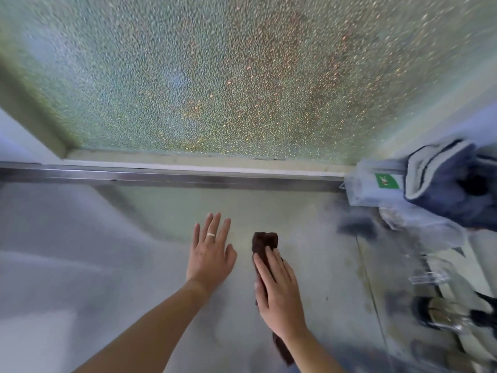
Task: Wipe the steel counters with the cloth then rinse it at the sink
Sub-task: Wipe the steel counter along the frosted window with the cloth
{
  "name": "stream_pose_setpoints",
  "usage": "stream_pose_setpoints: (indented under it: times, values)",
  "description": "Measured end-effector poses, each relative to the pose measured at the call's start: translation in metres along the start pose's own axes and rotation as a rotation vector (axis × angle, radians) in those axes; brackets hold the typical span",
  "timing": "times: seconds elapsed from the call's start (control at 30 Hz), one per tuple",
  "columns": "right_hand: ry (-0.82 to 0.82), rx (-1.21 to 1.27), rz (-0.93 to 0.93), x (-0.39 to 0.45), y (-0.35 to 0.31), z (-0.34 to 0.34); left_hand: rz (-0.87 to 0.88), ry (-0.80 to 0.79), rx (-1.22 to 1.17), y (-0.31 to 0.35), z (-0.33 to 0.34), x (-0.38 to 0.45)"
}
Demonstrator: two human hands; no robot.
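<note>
My right hand (279, 294) lay flat on the dark brown cloth (265, 242), fingers straight and together, pressing it down onto the steel bench (317, 265). The cloth was folded into a long narrow strip running away from me: its far end stuck out past my fingertips, and its near end showed below my wrist. It sat near the middle of the bench, well short of the raised steel rim (188, 176) along the back.

My left hand (211, 254) rested just beside it, apart from the cloth, palm down on the bare steel with the fingers spread and relaxed, holding nothing. A pale ring (210, 235) sat on one finger.

Behind the rim stood a pane of pebbled glass (215, 76) in a light frame. At the right end of the bench was a clear plastic box with a green label (387, 181), and a dark blue and white towel (443, 184) hung or lay against it. Nearer to me on that side were some blurred things, metal and dark, that I could not make out.
</note>
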State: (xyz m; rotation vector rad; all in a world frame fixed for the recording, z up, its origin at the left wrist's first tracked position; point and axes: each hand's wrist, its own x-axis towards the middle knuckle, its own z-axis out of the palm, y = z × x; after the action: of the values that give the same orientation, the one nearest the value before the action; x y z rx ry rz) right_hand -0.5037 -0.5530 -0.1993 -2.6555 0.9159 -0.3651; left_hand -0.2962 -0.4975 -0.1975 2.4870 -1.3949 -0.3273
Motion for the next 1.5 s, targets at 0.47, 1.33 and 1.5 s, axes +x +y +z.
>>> stream_pose_setpoints:
  times: [0.47, 1.33, 1.5]
  values:
    - [0.108, -0.108, 0.013, 0.143, 0.05, 0.014, 0.02, -0.003, 0.074, 0.0, 0.009, 0.014]
    - [0.323, 0.204, 0.324, -0.066, 0.07, -0.051, 0.012, 0.13, -0.093, 0.079, 0.036, -0.096]
    - [0.142, 0.0, 0.064, -0.128, 0.038, -0.023, 0.012, 0.047, -0.027, 0.109, 0.053, -0.118]
